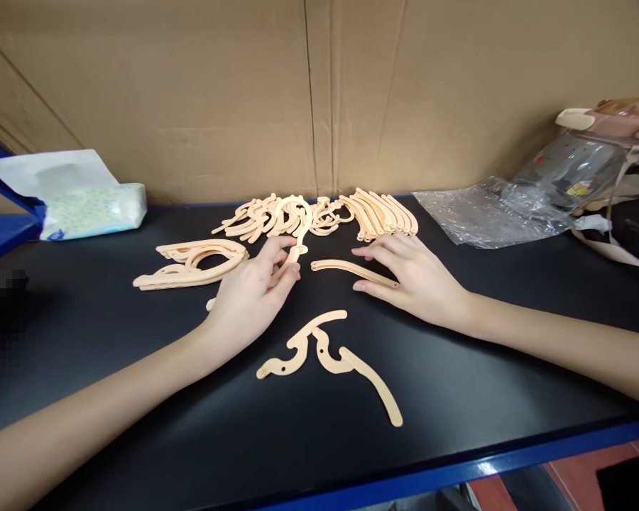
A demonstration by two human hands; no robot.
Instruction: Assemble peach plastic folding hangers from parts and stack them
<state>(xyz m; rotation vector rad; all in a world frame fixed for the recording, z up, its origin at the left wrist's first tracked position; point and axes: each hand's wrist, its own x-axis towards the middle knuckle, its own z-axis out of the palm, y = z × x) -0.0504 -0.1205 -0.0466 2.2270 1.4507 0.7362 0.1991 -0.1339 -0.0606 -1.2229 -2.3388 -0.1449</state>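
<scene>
Left of a curved slat (346, 267), the left hand (250, 287) pinched a hooked piece (305, 226); the right hand (418, 273), fingers parted, risked nudging the slat askew.

No lettering clearly legible, seemingly

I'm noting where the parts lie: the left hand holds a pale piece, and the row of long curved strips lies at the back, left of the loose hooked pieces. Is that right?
Not quite: the head view shows the row of long curved strips to the right of the loose hooked pieces. The left hand does hold a pale piece.
</scene>
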